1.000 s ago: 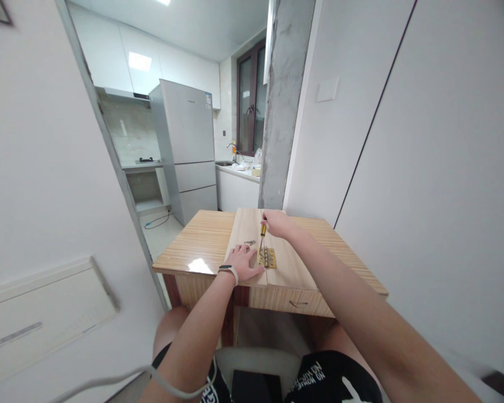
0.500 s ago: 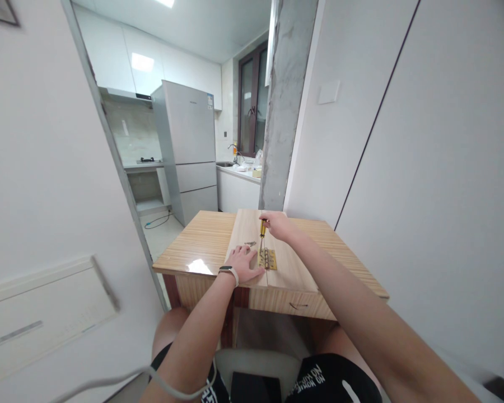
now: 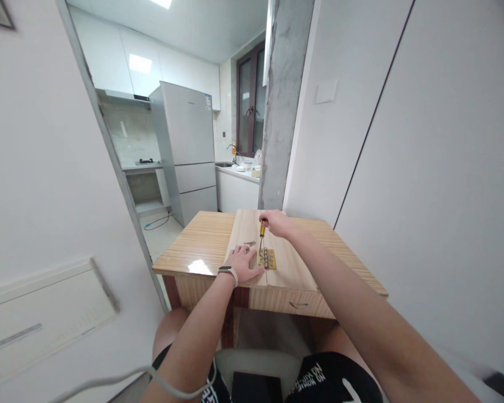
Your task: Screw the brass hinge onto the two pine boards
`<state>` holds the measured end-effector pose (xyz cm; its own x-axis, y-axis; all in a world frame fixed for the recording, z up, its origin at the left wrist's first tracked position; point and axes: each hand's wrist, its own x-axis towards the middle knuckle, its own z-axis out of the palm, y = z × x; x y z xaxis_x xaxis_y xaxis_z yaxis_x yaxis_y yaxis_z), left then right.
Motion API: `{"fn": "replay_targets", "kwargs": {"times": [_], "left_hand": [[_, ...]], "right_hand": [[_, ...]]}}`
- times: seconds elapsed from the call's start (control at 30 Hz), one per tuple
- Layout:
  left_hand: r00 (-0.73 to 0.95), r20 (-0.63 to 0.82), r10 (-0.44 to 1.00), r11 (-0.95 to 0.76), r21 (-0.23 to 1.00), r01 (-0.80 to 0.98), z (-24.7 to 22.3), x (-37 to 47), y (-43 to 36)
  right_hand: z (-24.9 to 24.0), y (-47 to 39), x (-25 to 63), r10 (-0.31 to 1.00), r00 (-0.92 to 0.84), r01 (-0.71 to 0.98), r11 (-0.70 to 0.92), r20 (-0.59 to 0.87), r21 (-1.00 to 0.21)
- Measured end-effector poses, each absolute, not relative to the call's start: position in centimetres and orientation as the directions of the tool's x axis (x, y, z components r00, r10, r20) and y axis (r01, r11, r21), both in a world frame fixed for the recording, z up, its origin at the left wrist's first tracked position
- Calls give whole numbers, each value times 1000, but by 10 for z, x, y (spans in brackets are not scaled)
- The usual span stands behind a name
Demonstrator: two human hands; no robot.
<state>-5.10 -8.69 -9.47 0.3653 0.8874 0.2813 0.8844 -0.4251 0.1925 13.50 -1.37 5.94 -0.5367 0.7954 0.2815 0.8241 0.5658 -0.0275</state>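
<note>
1. Brass-coloured hinge [image 3: 267, 258] lies over the seam of pale boards [image 3: 293, 266] on a table [image 3: 199, 238]
2. Right hand [image 3: 274, 223] grips a yellow screwdriver [image 3: 262, 229], its tip at the hinge
3. Left hand [image 3: 242, 264] lies spread open just left of the hinge

Table [image 3: 193, 242] was smooth, v. shiny wood. Boards [image 3: 292, 266] were dull wood. Hinge [image 3: 271, 259] looked like metal, a bit shiny. Screwdriver handle [image 3: 262, 228] looked like plastic. Post [image 3: 283, 106] was rough & dull, like cement.

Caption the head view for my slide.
Right hand holds a screwdriver at a brass-coloured hinge; left hand rests on pale boards.
</note>
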Motion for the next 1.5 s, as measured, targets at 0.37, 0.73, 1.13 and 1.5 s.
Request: {"fn": "replay_targets", "kwargs": {"times": [0.37,0.73,1.13,1.5], "left_hand": [[363,267,893,-419,194,887,-93,-50,-87],[359,291,887,-424,203,883,-96,-50,-86],[363,286,887,-425,199,883,-96,-51,-86],[350,278,894,-411,202,889,-92,-50,-90]], "right_hand": [[62,-23,125,862,-429,899,437,269,30],[37,-9,141,712,-539,765,637,451,-91],[18,-1,136,761,-348,670,611,548,-422],[-4,11,134,849,-302,172,497,435,-851]]}}
